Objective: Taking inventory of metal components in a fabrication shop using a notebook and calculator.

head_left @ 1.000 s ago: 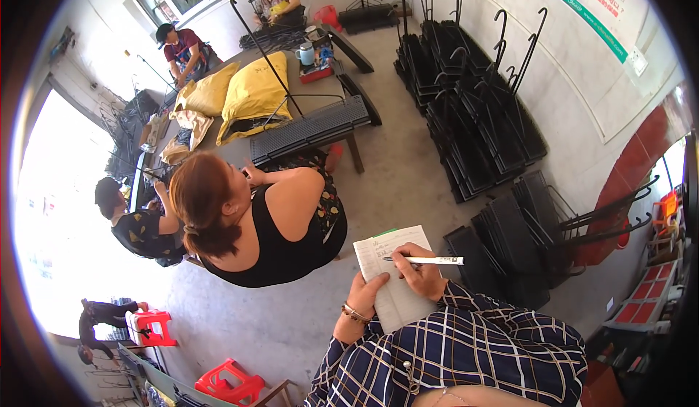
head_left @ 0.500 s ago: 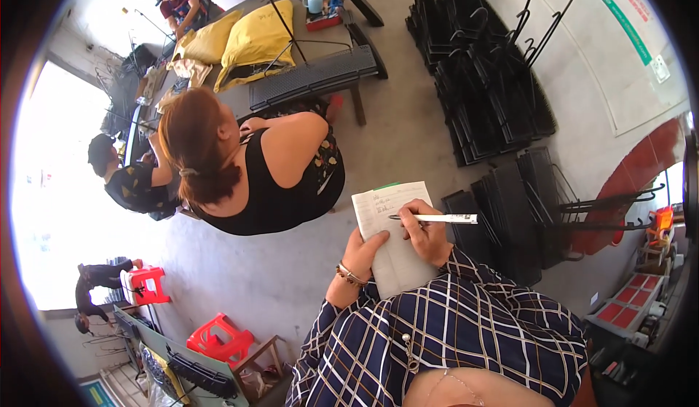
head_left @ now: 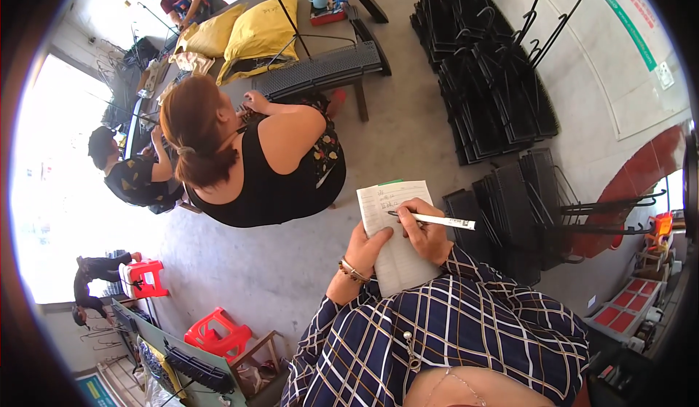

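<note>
A small lined notepad (head_left: 397, 265) with a few handwritten marks near its top lies before my chest. My left hand (head_left: 362, 253) grips its left edge, thumb on the page and the other fingers hidden behind it. Between the fingers of my right hand (head_left: 424, 232) is a white pen (head_left: 448, 221), its tip on or just above the upper part of the page and its back end pointing right. My right hand rests against the page's right side.
A co-worker in a black top (head_left: 266, 167) sits ahead-left at a table with yellow sacks (head_left: 258, 32) and a black mesh rack (head_left: 320, 72). Stacked black racks with hooks (head_left: 495, 79) stand along the right wall. Red stools (head_left: 218, 333) are at lower left; other people work farther left.
The pen's tip has shifted slightly left and up on the page, and the pen tilts more. The seated co-worker's hand has risen toward the table.
</note>
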Tool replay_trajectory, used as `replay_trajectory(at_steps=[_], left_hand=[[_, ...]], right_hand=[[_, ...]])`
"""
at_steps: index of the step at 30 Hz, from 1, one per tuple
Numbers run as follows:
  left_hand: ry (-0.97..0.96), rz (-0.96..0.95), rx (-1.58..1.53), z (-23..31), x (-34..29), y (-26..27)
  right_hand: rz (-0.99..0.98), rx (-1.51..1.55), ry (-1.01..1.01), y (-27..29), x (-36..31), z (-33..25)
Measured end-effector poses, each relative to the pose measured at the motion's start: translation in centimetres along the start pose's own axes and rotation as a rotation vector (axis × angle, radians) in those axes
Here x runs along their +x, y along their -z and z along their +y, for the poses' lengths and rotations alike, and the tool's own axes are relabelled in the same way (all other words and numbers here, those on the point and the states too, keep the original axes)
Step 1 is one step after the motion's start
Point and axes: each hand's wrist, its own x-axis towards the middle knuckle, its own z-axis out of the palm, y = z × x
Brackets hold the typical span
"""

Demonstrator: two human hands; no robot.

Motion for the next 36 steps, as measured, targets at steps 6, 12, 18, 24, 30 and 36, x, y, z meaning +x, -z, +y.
replay_trajectory(at_steps=[6, 12, 18, 24, 30, 36], left_hand=[[-0.021, -0.014, 0.023, 0.0, 0.2, 0.0], [-0.03, -0.019, 0.037, -0.4, 0.4, 0.3], [-0.024, -0.008, 0.041, -0.5, 0.5, 0.3], [-0.029, 0.014, 0.036, -0.6, 0.6, 0.4], [-0.033, 0.024, 0.057, -0.9, 0.7, 0.7], [-0.04, 0.014, 0.065, -0.7, 0.8, 0.6]], right_hand=[[-0.004, -0.059, 0.028, 0.0, 0.1, 0.4], [-0.019, -0.13, 0.113, -0.1, 0.4, 0.1], [0.032, -0.073, 0.14, -0.5, 0.4, 0.8], [0.047, -0.136, 0.105, -0.3, 0.1, 1.3], [0.026, -0.161, 0.185, -0.5, 0.5, 0.9], [-0.046, -0.181, 0.172, -0.2, 0.4, 1.1]])
